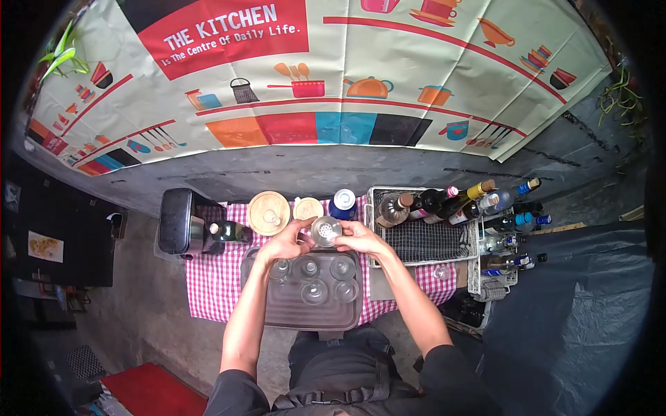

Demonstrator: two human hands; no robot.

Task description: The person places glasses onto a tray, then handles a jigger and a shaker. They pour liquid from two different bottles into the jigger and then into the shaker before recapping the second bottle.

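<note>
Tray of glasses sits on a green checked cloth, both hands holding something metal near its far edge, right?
Not green: the head view shows a red and white checked cloth under the tray of glasses, with left hand and right hand holding a metal piece near its far edge.

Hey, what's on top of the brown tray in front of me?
At least five clear glasses show on the brown tray. Your left hand and forearm hide parts of its far and left edges, so whatever lies beneath can't be seen.
</note>
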